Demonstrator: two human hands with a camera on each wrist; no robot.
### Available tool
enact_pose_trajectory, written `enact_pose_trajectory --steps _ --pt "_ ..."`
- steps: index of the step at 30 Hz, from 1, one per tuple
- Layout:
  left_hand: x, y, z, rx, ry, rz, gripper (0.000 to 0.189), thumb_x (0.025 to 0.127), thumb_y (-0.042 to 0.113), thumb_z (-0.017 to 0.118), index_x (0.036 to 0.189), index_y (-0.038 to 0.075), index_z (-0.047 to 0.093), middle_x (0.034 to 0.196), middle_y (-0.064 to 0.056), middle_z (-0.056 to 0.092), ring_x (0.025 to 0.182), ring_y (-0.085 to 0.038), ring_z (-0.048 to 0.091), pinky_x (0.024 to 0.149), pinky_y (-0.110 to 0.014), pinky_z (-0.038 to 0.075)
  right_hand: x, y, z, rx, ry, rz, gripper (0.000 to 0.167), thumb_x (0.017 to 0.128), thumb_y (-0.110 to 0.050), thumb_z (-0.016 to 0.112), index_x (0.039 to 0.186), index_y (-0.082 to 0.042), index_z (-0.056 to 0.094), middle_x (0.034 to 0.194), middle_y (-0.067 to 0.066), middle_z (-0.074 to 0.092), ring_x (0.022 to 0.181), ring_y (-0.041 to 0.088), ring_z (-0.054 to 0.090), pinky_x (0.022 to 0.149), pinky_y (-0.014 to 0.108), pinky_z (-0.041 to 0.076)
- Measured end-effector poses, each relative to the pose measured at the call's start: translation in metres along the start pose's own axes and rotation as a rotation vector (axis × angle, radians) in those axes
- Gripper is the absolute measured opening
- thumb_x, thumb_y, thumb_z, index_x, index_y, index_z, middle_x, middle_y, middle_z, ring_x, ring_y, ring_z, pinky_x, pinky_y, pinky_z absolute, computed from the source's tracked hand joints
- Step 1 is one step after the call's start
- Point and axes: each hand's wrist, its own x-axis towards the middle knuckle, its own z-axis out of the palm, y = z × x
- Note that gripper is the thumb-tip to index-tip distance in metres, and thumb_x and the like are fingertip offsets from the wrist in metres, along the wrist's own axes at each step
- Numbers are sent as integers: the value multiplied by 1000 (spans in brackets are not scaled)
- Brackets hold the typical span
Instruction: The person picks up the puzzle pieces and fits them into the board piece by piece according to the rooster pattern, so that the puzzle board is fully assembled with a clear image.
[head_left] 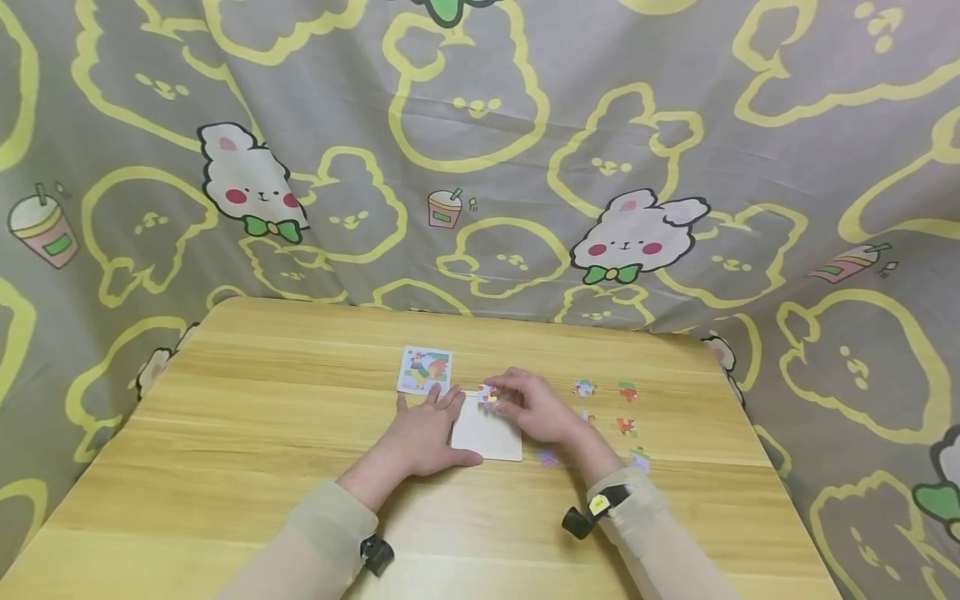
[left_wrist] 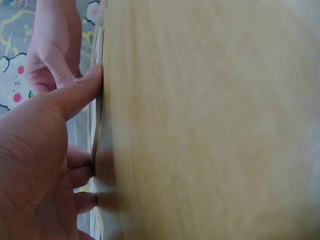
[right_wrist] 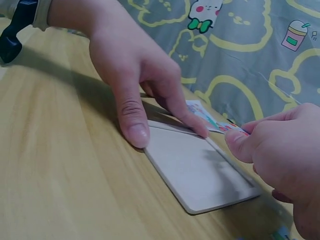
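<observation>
A white square puzzle board (head_left: 486, 433) with a thin raised border lies on the table. My left hand (head_left: 426, 437) rests along its left side, fingers spread. In the right wrist view the left thumb (right_wrist: 134, 131) presses at one corner, and the index fingertip touches the far border. My right hand (head_left: 542, 408) pinches a small colourful jigsaw piece (head_left: 487, 395) over the board's far right part. Seen from the right wrist, that piece (right_wrist: 237, 129) is partly covered by the right thumb. A square picture card (head_left: 415, 375) of a colourful bird lies beyond my left fingers.
Several loose jigsaw pieces lie right of the board, among them a red and green one (head_left: 627, 391), a whitish one (head_left: 584, 388) and a purple one (head_left: 548, 457). My right forearm crosses over some. A patterned curtain (head_left: 480, 167) hangs behind the wooden table (head_left: 262, 400).
</observation>
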Motion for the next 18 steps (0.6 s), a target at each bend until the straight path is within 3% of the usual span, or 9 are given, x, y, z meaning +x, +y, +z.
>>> enact_pose_trajectory --steps 7,18 --pt "-1 -1 0 -1 -2 1 111 85 81 66 164 7 39 171 -7 32 156 -42 27 109 -86 17 3 -2 8 -104 14 -11 40 101 -20 74 139 -9 70 120 -6 62 111 16 56 98 46 36" --pt "-1 -1 1 -3 6 11 110 86 81 65 164 7 39 171 -7 33 156 -42 27 108 -86 18 7 -5 23 -225 4 -11 39 101 -27 75 135 -10 73 120 -3 60 117 19 52 94 47 29"
